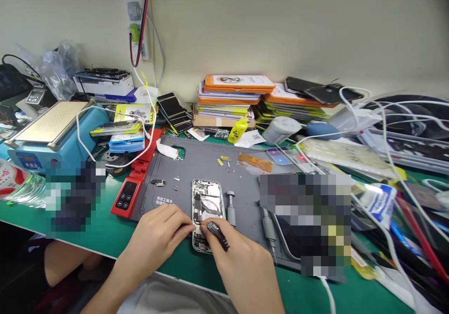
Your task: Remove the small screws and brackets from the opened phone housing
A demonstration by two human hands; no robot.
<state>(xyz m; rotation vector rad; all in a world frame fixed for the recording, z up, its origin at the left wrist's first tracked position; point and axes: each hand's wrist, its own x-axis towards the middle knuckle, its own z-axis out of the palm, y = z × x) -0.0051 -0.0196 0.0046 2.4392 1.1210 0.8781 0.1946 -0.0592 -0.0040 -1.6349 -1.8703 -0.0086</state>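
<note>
The opened phone lies on the grey mat, directly ahead of the person and between the two hands. Its long axis runs away from the person, close to straight, with the near short end toward the bench edge. The internal parts face upward.

Left hand: positioned on the left side of the phone, at the lower half of the left long edge. Thumb and index fingertip are drawn together at the rim; whether a small part sits between them cannot be told.

Right hand: the nearer of the two — it overlaps the lower right portion of the phone, with its fingertips over the interior. It grips a dark-handled tool, whose handle lies aslant to the phone's long axis. The working tip is hidden.

Both sets of fingertips sit close together across the phone's width, on the half nearer the person; the far half is uncovered. A grey screwdriver rests just beside the right long edge, roughly parallel to it — touching neither hand.
</note>
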